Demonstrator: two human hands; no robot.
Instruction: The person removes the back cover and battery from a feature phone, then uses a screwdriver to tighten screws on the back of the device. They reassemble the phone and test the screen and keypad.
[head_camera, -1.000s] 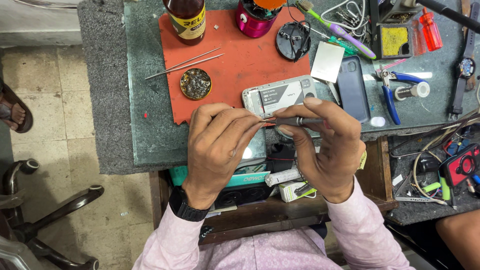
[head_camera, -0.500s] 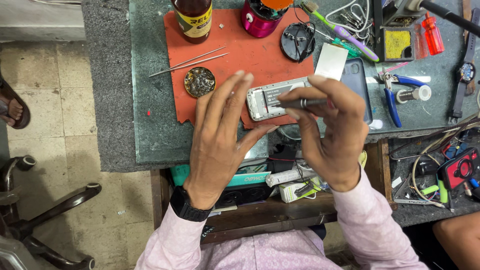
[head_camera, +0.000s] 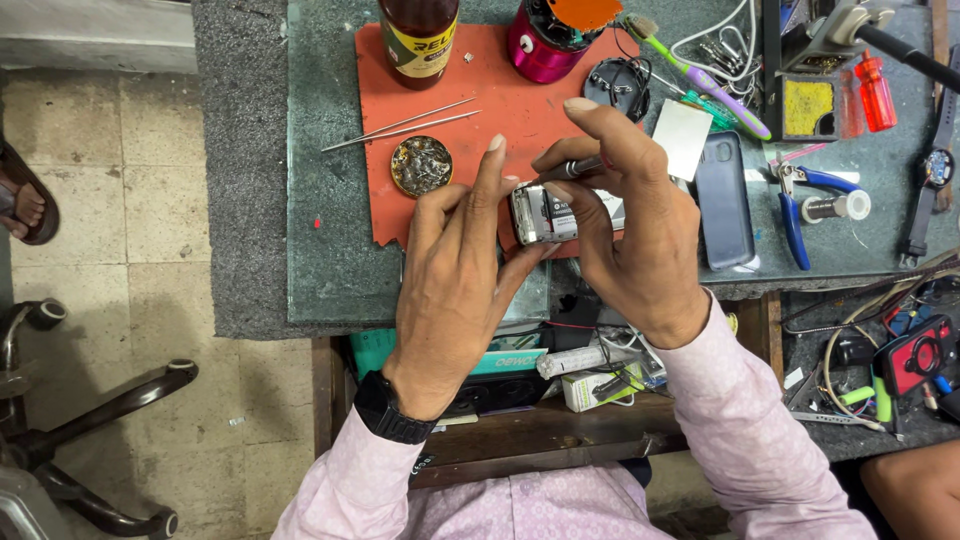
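Left hand clasped on the near edge of a small silver device, thumb pressed to its underside, fingers extended upward. Right hand gripping a slim metal tool, tip set against the top of the device; lower fingers steadying the same device from 3 o'clock. Device held just above the lower edge of the orange mat on the tabletop. Round tin of solder wool at 10 o'clock from the device, tweezers beyond it. Dark phone and blue pliers lying at 3 o'clock. Brown bottle at 11 o'clock.
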